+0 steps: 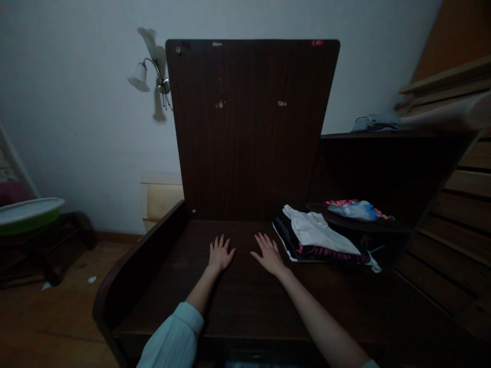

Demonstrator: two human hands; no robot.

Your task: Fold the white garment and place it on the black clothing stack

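Note:
Both my hands rest palm down on the dark wooden desk top (238, 306), fingers spread and holding nothing. My left hand (220, 254) lies left of the middle, its fingers toward the tall back panel (249, 128). To its right, my right hand (270, 255) lies flat, with a gap of bare wood between the two. Close by my right hand is a stack of folded clothes (318, 235), a white piece on top and dark and pink ones beneath.
A curved side panel (138, 266) edges the desk on the left. At right, a shelf holds a plastic-wrapped bundle (355, 210); folded cloth (376, 122) lies higher up. A wall lamp (140, 76) hangs beside the back panel. A green basin (30, 220) stands on a low stool.

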